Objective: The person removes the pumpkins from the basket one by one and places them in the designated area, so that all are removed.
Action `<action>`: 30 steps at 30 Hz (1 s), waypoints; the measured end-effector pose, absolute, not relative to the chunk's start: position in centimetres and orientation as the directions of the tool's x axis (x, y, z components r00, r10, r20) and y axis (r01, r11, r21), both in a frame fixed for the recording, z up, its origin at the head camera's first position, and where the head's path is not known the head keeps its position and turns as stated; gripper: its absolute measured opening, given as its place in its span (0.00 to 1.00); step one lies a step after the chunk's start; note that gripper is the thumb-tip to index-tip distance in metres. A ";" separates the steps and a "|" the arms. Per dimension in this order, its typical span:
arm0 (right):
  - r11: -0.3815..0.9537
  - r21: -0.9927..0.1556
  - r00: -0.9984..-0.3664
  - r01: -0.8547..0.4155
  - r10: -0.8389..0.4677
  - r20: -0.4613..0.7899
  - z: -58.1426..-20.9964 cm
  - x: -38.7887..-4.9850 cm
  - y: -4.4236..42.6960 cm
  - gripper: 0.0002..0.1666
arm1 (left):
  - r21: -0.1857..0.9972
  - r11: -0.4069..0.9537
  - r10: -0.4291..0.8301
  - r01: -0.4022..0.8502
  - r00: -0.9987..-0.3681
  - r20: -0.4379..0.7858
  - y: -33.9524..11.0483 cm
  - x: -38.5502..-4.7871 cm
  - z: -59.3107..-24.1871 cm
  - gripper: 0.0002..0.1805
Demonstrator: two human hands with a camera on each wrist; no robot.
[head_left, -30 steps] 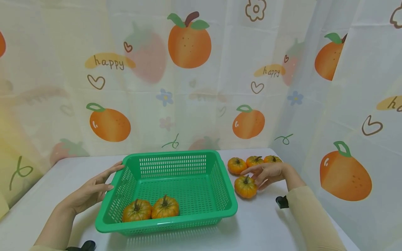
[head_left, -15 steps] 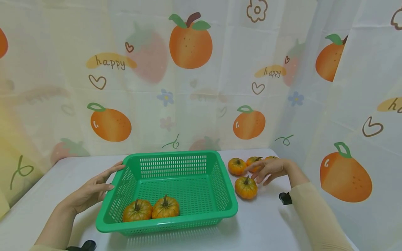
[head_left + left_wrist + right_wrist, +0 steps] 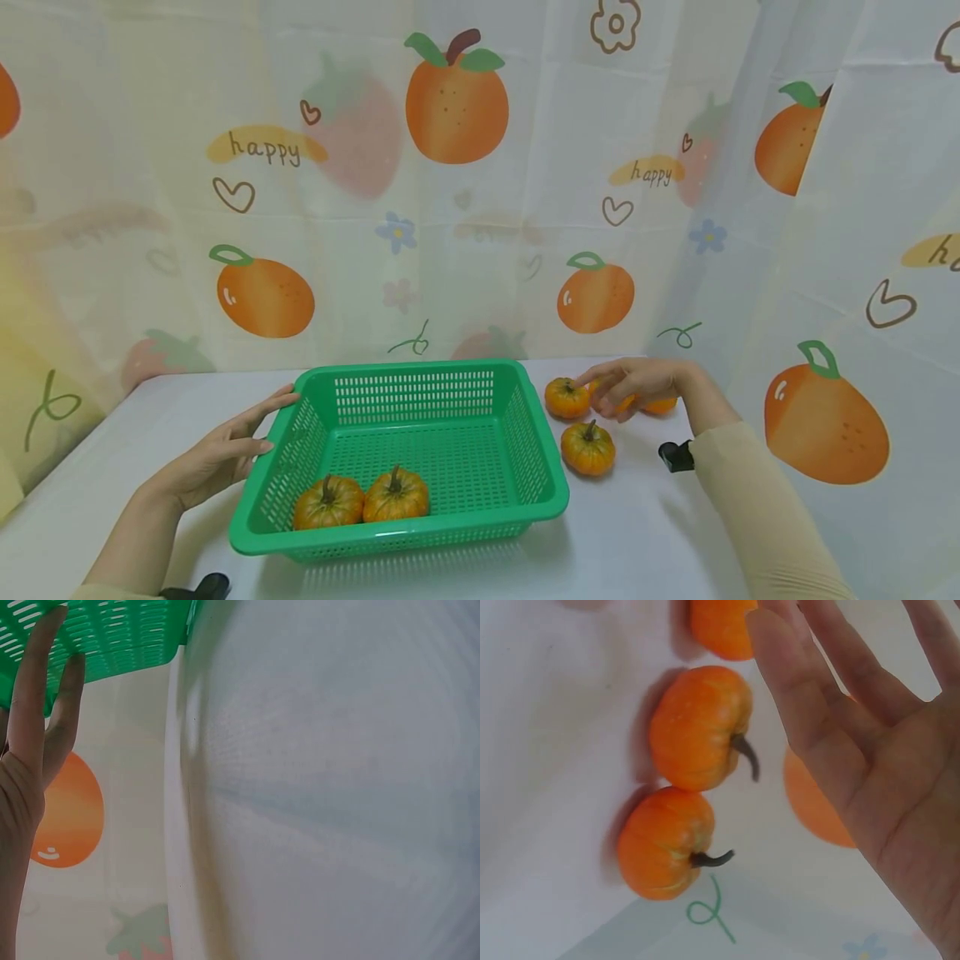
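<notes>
The right hand (image 3: 637,387), empty, its fingers loosely bent, hangs at the back row of ribbed, squat orange pumpkins (image 3: 567,398): one just left of its fingertips, others partly hidden by it. A lone pumpkin (image 3: 588,450) sits below it, nearer the person. A sure hold probably needs thumb and fingers spread round one pumpkin's broad sides, clear of its dark stem (image 3: 746,757). The left hand (image 3: 213,458), unclenched, fingers against the side, had best steady the rectangular green plastic basket (image 3: 405,532) beside it.

Cream sleeves (image 3: 761,512); small, rounded black wrist devices (image 3: 677,456).
</notes>
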State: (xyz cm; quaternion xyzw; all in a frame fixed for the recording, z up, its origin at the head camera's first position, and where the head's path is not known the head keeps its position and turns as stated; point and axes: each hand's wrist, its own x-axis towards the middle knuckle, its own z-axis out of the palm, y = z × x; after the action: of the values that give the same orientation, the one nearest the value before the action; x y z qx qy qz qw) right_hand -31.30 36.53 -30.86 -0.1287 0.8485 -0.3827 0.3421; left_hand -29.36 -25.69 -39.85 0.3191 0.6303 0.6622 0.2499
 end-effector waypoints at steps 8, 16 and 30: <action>0.702 -0.708 -0.742 -0.068 -0.510 -0.434 -29.4 -31.1 34.2 0.31 | 0.994 -0.077 0.732 0.082 -0.672 0.112 -25.8 -29.5 -40.0 0.36; 0.695 -0.708 -0.737 -0.126 -0.543 -0.402 -28.7 -31.4 32.0 0.28 | 0.994 -0.074 0.731 0.082 -0.674 0.110 -25.8 -29.5 -40.0 0.36; 0.658 -0.710 -0.668 -0.251 -0.648 -0.365 -26.4 -31.8 28.4 0.35 | 0.995 -0.058 0.725 0.079 -0.682 0.097 -25.7 -29.4 -39.9 0.35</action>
State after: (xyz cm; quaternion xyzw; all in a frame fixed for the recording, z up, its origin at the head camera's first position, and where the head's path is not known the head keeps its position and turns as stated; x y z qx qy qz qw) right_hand -31.81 28.42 -26.38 -0.2627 0.8557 -0.3193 0.3113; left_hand -29.40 -25.72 -39.88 0.3137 0.6408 0.6562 0.2458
